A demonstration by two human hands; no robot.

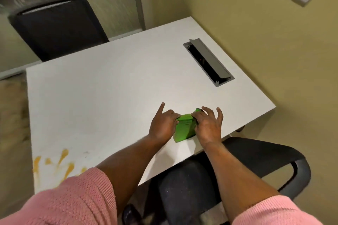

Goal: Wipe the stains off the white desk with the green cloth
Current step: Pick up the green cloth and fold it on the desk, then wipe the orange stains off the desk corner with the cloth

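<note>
A small folded green cloth [184, 128] lies on the white desk [109, 82] near its front right edge. My left hand [162, 124] pinches the cloth's left side, with the index finger pointing away. My right hand [208, 124] grips the cloth's right side, its outer fingers spread above the desk. Yellow-orange stains [54, 164] streak the desk's near left corner, well to the left of the cloth and partly hidden by my pink sleeve.
A grey cable tray with its lid open [208, 62] is set into the desk at the back right. A black chair [256, 166] stands under the desk's front edge, another black chair [56, 27] behind the desk. The wall runs close on the right.
</note>
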